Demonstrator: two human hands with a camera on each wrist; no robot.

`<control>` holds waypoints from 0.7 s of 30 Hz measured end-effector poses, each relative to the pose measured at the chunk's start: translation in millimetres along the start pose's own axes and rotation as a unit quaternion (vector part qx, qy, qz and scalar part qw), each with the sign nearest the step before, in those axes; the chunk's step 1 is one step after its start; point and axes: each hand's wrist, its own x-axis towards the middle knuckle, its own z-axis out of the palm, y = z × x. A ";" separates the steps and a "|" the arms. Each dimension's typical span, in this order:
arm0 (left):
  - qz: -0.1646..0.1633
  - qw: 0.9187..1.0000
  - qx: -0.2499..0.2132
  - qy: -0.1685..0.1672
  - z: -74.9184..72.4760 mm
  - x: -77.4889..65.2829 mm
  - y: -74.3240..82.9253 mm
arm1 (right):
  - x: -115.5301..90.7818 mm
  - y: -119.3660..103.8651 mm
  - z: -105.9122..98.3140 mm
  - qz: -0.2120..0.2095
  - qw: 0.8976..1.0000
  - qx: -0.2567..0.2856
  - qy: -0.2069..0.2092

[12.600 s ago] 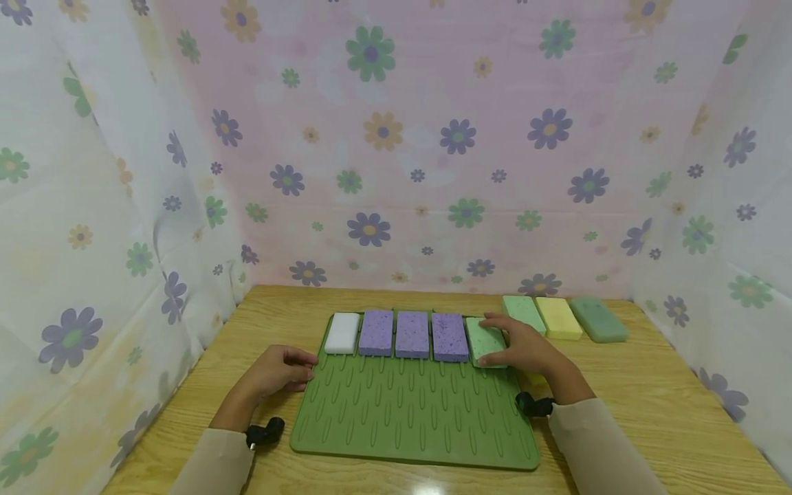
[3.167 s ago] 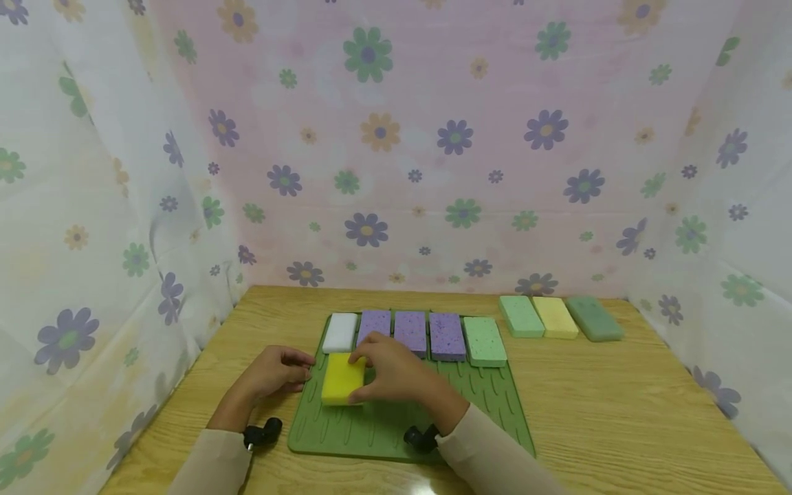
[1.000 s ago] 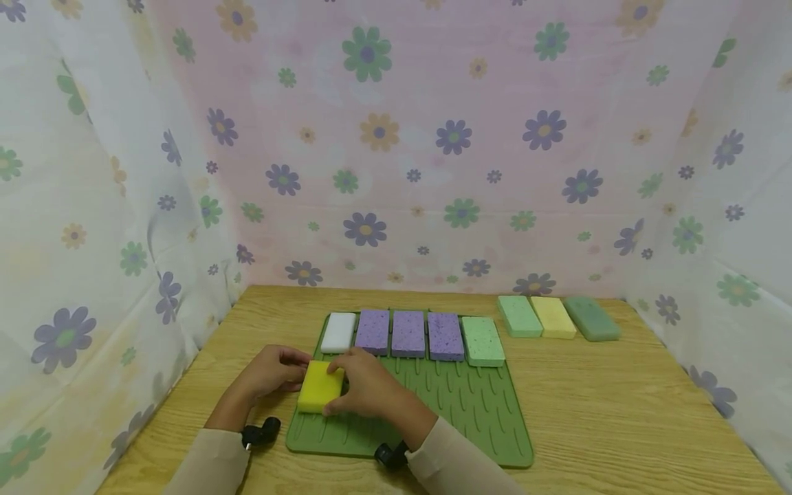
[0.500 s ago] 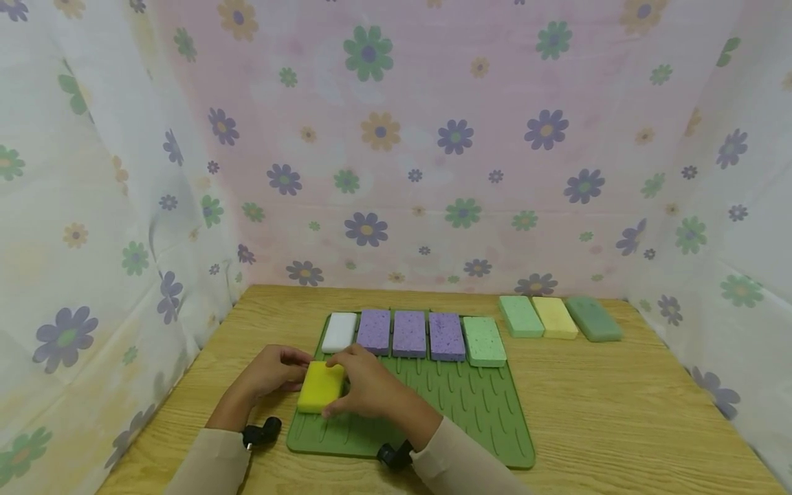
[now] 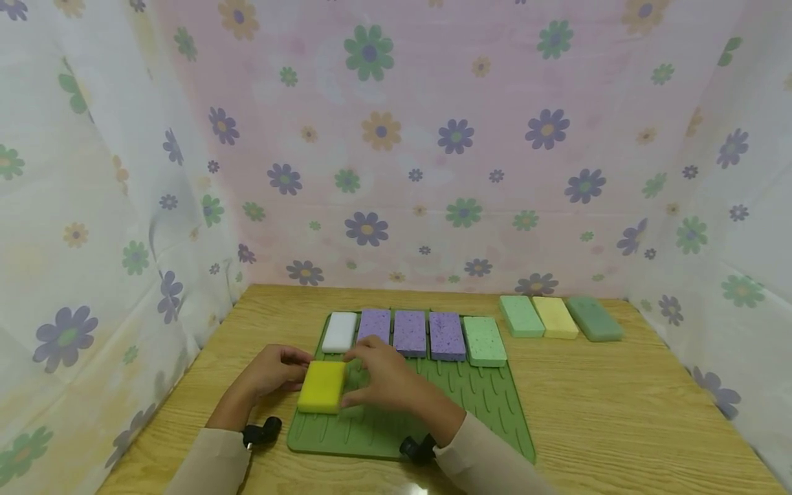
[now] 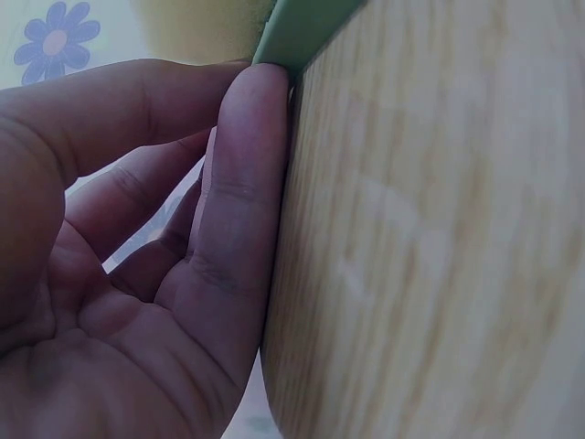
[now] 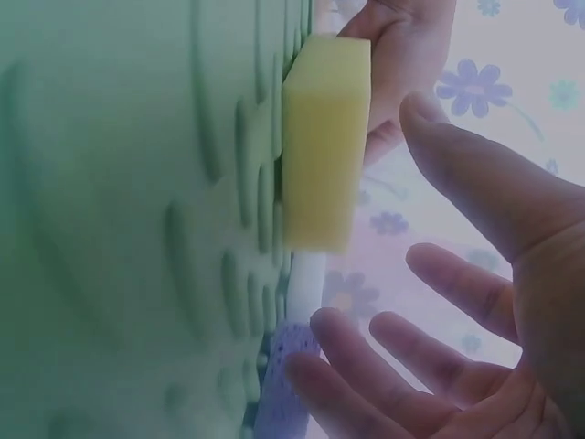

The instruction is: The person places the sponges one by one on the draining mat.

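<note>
A bright yellow sponge (image 5: 322, 386) lies flat on the green ridged mat (image 5: 427, 426), by its left edge. My right hand (image 5: 396, 381) is just right of the sponge, its fingers spread and apart from it; the right wrist view shows the gap between the yellow sponge (image 7: 322, 165) and the thumb. My left hand (image 5: 275, 371) rests on the table at the mat's left edge; in the left wrist view its fingertips touch the mat's edge (image 6: 302, 32). Behind, in a row on the mat, are a white sponge (image 5: 339, 333), several purple sponges (image 5: 410, 333) and a speckled green sponge (image 5: 485, 341).
On the wooden table (image 5: 619, 412), beyond the mat's right back corner, lie a light green sponge (image 5: 522, 316), a pale yellow sponge (image 5: 555, 317) and a dark green sponge (image 5: 594, 318). Flowered cloth (image 5: 396, 151) closes off the back and both sides.
The right hand brought the yellow sponge from the mat's right side to its left edge. Since half a second ago it has let go and drawn back right. The left hand stays put.
</note>
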 end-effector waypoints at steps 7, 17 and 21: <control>0.001 1.000 0.006 0.008 1.2 -0.3 0.3 | -9.7 16.6 -9.8 -0.007 1.000 0.002 0.020; 0.005 1.000 0.012 0.003 0.8 -0.1 -1.0 | -21.9 39.8 -29.5 -0.004 0.998 0.009 0.061; 0.006 1.000 0.009 0.003 0.8 0.2 -0.9 | -26.1 48.1 -36.9 -0.002 0.997 0.019 0.073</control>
